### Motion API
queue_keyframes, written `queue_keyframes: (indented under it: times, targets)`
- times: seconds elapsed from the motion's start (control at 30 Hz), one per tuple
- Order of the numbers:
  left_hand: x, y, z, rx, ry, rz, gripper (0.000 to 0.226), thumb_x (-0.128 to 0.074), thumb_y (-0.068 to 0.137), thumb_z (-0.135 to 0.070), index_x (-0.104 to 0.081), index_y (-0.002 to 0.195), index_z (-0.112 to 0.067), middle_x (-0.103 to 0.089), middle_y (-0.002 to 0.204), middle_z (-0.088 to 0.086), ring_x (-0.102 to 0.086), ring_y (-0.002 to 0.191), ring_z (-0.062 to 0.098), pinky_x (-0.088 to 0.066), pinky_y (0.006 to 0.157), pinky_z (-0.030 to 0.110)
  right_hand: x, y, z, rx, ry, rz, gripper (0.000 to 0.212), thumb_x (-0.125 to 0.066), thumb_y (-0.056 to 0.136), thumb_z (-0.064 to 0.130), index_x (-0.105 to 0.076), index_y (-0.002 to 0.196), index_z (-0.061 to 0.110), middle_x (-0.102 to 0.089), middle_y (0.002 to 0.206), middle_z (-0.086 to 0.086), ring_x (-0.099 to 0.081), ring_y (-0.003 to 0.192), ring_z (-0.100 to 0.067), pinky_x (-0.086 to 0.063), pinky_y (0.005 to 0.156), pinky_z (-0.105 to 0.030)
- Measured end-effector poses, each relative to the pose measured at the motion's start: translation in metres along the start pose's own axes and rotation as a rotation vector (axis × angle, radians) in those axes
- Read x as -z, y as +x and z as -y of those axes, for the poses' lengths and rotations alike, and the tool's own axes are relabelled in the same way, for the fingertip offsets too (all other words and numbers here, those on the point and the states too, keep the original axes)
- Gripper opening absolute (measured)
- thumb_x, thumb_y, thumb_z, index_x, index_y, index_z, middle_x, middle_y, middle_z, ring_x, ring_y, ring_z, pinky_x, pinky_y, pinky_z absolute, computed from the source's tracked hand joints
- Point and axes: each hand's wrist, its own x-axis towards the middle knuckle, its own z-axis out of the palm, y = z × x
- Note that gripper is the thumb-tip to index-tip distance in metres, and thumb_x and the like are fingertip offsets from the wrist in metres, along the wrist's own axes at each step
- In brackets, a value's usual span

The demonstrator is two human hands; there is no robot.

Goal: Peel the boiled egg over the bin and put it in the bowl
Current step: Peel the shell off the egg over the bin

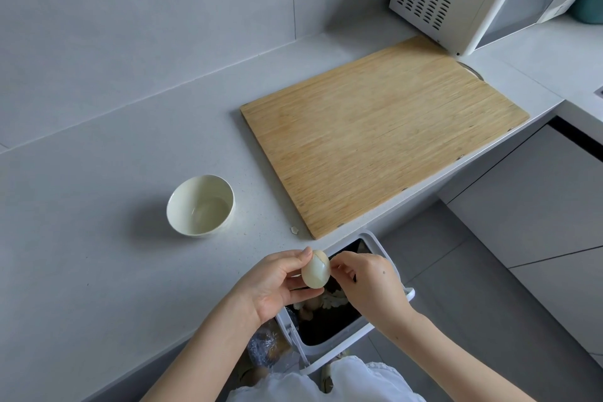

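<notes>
Left hand [277, 284]: thumb and curled fingers grip the egg [316, 269], mostly peeled, with a cap of shell left at the thumb tip. Right hand [368, 284]: thumb and forefinger pinch the egg at its upper edge, opposite the left thumb. Beneath both sets of fingers stands the open bin [375, 238], shell scraps inside. Beyond the left fingertips lie a shell fragment [294, 230] and, farther off, the bowl [208, 178]; a cutting board [381, 137] lies beyond the right fingers.

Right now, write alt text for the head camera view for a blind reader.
The left hand holds a partly peeled egg above an open bin while the right hand pinches shell near its top. A bowl and a cutting board sit on the counter beyond.
</notes>
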Motion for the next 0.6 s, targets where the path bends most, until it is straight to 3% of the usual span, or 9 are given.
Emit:
queue_keyframes:
  times: [0.17, 0.3, 0.37, 0.5, 0.6]
  targets:
    - [0.0, 0.0, 0.0, -0.015, -0.027, -0.04, 0.028, -0.058, 0.088, -0.017, -0.06, 0.108, 0.003, -0.058, 0.113, 0.024, -0.061, 0.092, 0.029, -0.059, 0.071, 0.039, -0.006, 0.002, -0.006, -0.012, -0.069, 0.086, 0.026, -0.044, 0.09, 0.02, -0.063, 0.08, 0.007, -0.065, 0.065, -0.008, -0.058, 0.06, -0.027, -0.05, 0.055, -0.039]
    - [0.003, 0.0, 0.0, -0.012, -0.021, -0.061, 0.027, -0.059, 0.088, -0.016, -0.061, 0.107, 0.003, -0.059, 0.113, 0.024, -0.061, 0.094, 0.03, -0.059, 0.07, 0.038, -0.012, 0.002, -0.005, -0.015, -0.082, 0.217, 0.025, -0.042, 0.09, 0.005, -0.061, 0.106, 0.011, -0.054, 0.068, 0.0, -0.045, 0.061, -0.019, -0.034, 0.05, -0.021]
    - [0.004, 0.0, 0.0, -0.02, -0.016, -0.075, 0.025, -0.058, 0.088, -0.015, -0.062, 0.105, 0.002, -0.06, 0.111, 0.023, -0.063, 0.091, 0.029, -0.059, 0.068, 0.037, -0.012, 0.001, -0.004, -0.013, -0.071, 0.156, 0.03, -0.045, 0.09, 0.008, -0.061, 0.114, 0.016, -0.065, 0.07, -0.002, -0.052, 0.059, -0.019, -0.039, 0.053, -0.024]
    - [0.004, -0.002, 0.0, -0.04, 0.009, -0.081, 0.022, -0.058, 0.088, -0.015, -0.062, 0.103, 0.001, -0.064, 0.102, 0.019, -0.066, 0.084, 0.026, -0.059, 0.067, 0.034, 0.0, 0.002, 0.005, -0.076, 0.117, -0.04, 0.017, -0.057, 0.09, 0.025, -0.068, 0.101, 0.019, -0.073, 0.078, 0.002, -0.065, 0.069, -0.012, -0.052, 0.063, -0.024]
    - [0.002, -0.002, 0.0, -0.05, 0.021, -0.059, 0.022, -0.057, 0.089, -0.015, -0.062, 0.105, 0.0, -0.067, 0.099, 0.017, -0.067, 0.084, 0.025, -0.058, 0.069, 0.034, 0.006, 0.005, 0.018, -0.092, 0.231, 0.007, 0.03, -0.053, 0.087, 0.043, -0.064, 0.105, 0.021, -0.068, 0.072, 0.003, -0.06, 0.065, -0.008, -0.048, 0.058, -0.018]
